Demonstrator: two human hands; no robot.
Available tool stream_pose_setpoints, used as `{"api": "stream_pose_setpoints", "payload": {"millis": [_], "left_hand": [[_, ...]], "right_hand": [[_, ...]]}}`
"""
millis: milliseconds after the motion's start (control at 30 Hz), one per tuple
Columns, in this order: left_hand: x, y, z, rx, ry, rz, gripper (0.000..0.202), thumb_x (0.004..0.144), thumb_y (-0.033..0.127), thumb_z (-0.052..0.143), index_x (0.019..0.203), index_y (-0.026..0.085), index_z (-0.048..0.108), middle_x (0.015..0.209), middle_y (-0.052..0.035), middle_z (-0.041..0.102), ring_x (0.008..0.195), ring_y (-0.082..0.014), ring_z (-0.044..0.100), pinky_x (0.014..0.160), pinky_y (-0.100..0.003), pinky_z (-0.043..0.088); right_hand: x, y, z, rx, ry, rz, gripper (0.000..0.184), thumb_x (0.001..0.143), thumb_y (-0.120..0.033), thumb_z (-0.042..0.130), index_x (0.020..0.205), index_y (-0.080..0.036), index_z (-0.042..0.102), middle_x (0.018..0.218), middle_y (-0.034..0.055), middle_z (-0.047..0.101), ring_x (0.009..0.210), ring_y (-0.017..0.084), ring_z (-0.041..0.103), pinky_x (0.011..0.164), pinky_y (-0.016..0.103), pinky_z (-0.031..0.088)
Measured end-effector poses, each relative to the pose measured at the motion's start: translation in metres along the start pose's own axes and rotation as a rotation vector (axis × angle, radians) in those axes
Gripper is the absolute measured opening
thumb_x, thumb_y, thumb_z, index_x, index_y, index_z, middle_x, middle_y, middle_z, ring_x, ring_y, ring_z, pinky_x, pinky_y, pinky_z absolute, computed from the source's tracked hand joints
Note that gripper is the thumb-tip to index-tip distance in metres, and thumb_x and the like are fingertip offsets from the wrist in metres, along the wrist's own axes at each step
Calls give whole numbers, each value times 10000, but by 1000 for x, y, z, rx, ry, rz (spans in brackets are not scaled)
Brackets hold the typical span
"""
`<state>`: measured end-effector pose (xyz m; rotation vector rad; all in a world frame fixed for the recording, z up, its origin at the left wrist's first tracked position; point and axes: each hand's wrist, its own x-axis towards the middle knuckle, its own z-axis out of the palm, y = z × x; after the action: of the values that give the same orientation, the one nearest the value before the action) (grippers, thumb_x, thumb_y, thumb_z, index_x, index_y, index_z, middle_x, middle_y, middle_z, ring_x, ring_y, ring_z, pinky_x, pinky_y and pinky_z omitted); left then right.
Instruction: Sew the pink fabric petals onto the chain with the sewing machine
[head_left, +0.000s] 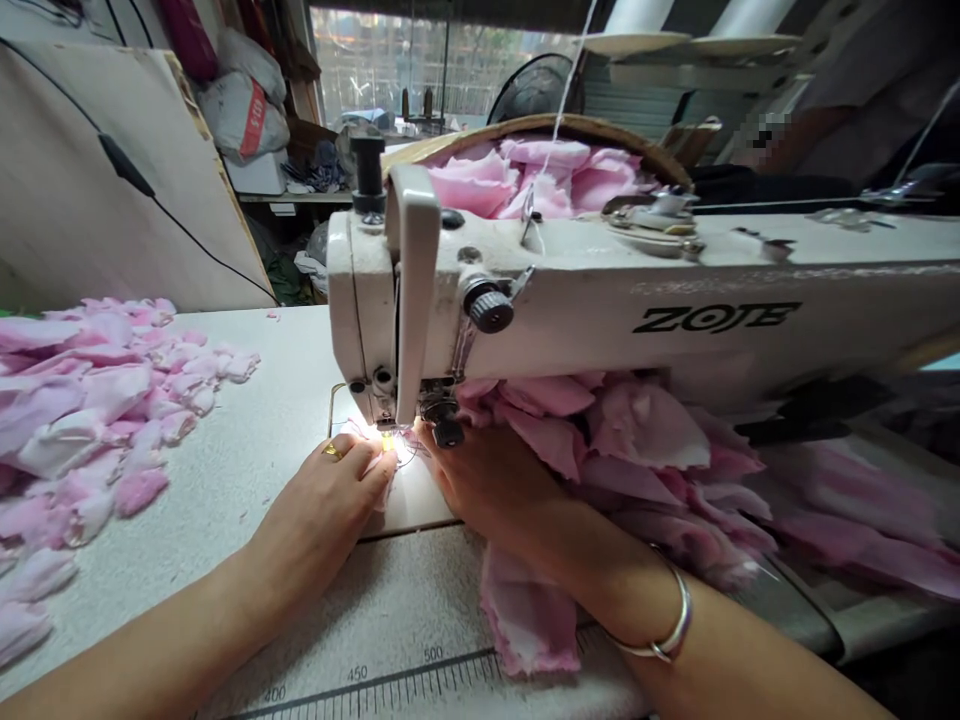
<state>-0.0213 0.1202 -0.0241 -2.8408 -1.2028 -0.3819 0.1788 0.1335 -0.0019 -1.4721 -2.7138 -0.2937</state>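
A small piece of pink fabric [381, 490] lies under the lit needle area of a white sewing machine [570, 310]. My left hand [319, 500], with a gold ring on one finger, pinches this piece just left of the presser foot. Right of the needle, my right hand [487, 480] reaches in low on the machine bed; its fingertips are partly hidden behind the machine's lower parts, so what they hold is unclear. Against my right forearm rests a heap of pink fabric pieces [645, 430], bunched beneath the machine arm.
Loose pink petal-like pieces [97, 400] spread over the left of the white table [247, 420]. Behind the machine stands a round basket [667, 160] of more pink fabric. A printed ruler scale [375, 690] runs along the front. White thread cones [637, 18] sit above.
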Motion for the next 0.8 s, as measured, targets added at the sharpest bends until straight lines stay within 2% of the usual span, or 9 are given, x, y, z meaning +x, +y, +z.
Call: {"api": "stream_pose_setpoints", "payload": {"millis": [233, 367, 467, 567, 667, 800], "left_hand": [[2, 1, -2, -13, -15, -11, 320, 883, 86, 419, 1184, 149, 508, 1070, -108, 566, 1025, -252, 473, 869, -461, 479], [2, 0, -1, 6, -27, -8, 324, 883, 83, 439, 1192, 156, 503, 1070, -105, 559, 1034, -256, 473, 875, -454, 480], [0, 0, 0, 17, -3, 3, 346, 887, 63, 415, 1209, 164, 492, 1097, -104, 556, 1042, -254, 471, 879, -455, 482], [-1, 1, 0, 9, 3, 1, 354, 892, 68, 417, 1220, 185, 481, 1101, -92, 556, 1043, -246, 474, 884, -448, 486], [-1, 0, 1, -5, 16, 4, 372, 889, 66, 427, 1234, 200, 467, 1121, -84, 556, 1062, -243, 469, 900, -444, 483], [-1, -3, 2, -19, 38, 15, 385, 883, 44, 409, 1231, 194, 472, 1163, -88, 552, 1058, -239, 464, 908, -450, 480]], "right_hand": [[13, 2, -7, 53, -94, -5, 188, 820, -108, 460, 935, -139, 605, 950, 135, 642, 809, 228, 601, 614, 310, 390], [14, 5, -5, 83, -47, -8, 187, 802, -130, 463, 916, -144, 611, 927, 125, 654, 808, 236, 610, 622, 319, 402], [13, 5, -3, 65, -14, 39, 195, 796, -155, 471, 933, -138, 608, 930, 134, 660, 802, 248, 616, 600, 325, 409], [12, 5, -3, 30, -35, 83, 206, 813, -168, 458, 955, -120, 598, 957, 163, 665, 779, 251, 623, 589, 331, 420], [12, 5, -2, 29, -78, 90, 215, 825, -167, 449, 981, -114, 588, 951, 175, 675, 787, 252, 629, 621, 336, 434], [11, 5, -1, 44, -57, 108, 258, 822, -154, 454, 1044, -101, 574, 923, 169, 684, 804, 251, 634, 667, 334, 443]]}}
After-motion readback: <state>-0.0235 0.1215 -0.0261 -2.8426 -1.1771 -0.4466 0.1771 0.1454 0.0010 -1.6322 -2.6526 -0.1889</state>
